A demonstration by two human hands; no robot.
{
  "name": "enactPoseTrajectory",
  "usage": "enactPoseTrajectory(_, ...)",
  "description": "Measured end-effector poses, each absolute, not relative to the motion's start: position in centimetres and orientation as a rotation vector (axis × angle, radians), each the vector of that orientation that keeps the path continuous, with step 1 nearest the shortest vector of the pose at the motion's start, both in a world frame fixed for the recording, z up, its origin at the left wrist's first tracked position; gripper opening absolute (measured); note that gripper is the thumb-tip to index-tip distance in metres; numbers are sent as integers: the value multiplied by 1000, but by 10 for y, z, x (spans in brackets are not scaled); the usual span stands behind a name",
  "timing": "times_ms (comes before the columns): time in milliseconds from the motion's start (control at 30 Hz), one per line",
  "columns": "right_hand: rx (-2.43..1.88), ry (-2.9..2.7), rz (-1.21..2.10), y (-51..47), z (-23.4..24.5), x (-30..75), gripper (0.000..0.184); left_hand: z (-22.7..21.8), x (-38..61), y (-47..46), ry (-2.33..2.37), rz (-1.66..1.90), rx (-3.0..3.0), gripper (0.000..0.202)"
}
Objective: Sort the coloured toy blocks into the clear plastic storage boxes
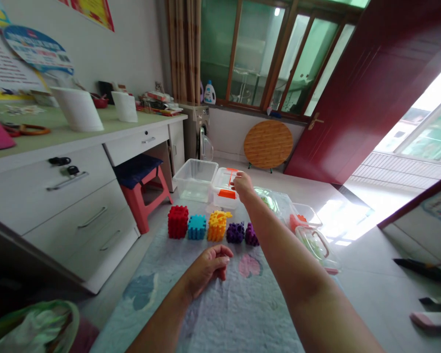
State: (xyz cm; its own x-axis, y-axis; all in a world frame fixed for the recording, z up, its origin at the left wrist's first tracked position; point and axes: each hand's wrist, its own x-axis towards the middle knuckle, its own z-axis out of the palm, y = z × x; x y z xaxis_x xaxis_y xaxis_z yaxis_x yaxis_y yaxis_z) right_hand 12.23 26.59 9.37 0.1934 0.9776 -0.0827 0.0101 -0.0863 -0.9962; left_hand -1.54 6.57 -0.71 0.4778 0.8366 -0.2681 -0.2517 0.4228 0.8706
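Observation:
My right hand [241, 184] reaches over a clear plastic box [220, 198] with orange latches. Its fingers are curled together beside a thin orange strip; whatever is between them is too small to make out. Below the blocks my left hand [211, 267] rests on the cloth, its fingers loosely bent and apart, holding nothing visible. Beyond it stands a row of notched interlocking blocks: a red stack [178, 222], a blue stack [197, 227], a yellow stack [216, 226] with a loose piece on top, a dark purple stack [235, 233] and a purple stack [251, 234], partly behind my right arm.
A lidless clear bin [195, 189] stands left of the latched box. Clear containers [312, 242] with green contents sit right of my forearm. The patterned cloth [242, 309] lies underneath. A pink stool [143, 196] and a white desk [77, 191] are at left.

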Motion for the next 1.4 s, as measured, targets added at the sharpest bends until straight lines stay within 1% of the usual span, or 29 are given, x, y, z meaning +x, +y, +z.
enactPoseTrajectory(133,-1381,-812,1203,284,92,116,25,-7,-15,67,765,779,854,21)
enactPoseTrajectory(267,-1327,-721,1331,284,92,118,19,-5,-15,67,774,778,857,20)
enactPoseTrajectory(433,-1239,-694,1395,272,95,129,19,-7,-14,67,772,779,868,20)
enactPoseTrajectory(600,-1119,-743,1374,248,118,147,22,-10,-14,66,770,787,887,22)
enactPoseTrajectory(733,-1006,-816,1276,208,144,172,20,-5,-16,64,790,784,926,21)
enactPoseTrajectory(833,-999,-939,1093,161,159,197,10,-1,-16,61,800,777,952,22)
enactPoseTrajectory(933,-1042,-972,916,103,165,223,7,0,-14,58,793,809,945,24)
enactPoseTrajectory(1033,-1196,-1038,806,43,157,247,16,-3,-11,58,790,952,886,34)
enactPoseTrajectory(1133,-1346,-1143,723,-8,137,262,24,-6,-10,59,796,1125,860,42)
enactPoseTrajectory(1267,-1445,-1414,637,-44,109,262,22,-1,-13,57,844,1227,978,40)
enactPoseTrajectory(1400,-1526,-1779,563,-47,95,249,23,12,-13,49,805,1270,1126,38)
